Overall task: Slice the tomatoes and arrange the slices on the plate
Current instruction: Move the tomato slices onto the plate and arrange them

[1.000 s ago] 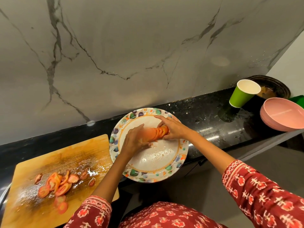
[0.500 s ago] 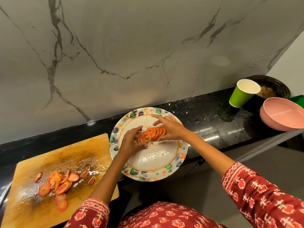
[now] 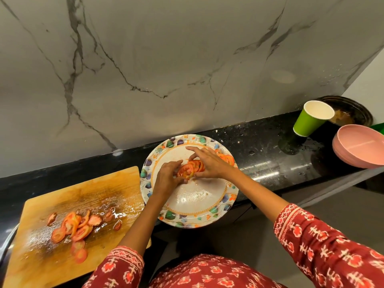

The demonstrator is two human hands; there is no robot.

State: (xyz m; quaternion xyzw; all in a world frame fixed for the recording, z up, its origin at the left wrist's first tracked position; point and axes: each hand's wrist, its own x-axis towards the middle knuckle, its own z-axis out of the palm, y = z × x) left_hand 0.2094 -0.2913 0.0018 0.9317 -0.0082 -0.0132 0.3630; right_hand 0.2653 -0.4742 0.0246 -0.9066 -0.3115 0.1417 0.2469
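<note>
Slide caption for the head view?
Both hands, left hand and right hand, fan tomato slices on the floral plate.

Head view, steeply downward, apparently close

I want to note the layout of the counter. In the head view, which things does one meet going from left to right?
Board with loose slices → plate, where both hands fan slices → green cup → pink bowls.

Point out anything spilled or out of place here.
The wooden cutting board is wet with juice around its loose tomato slices, and its near corner juts past the black counter, which is speckled with droplets.
</note>
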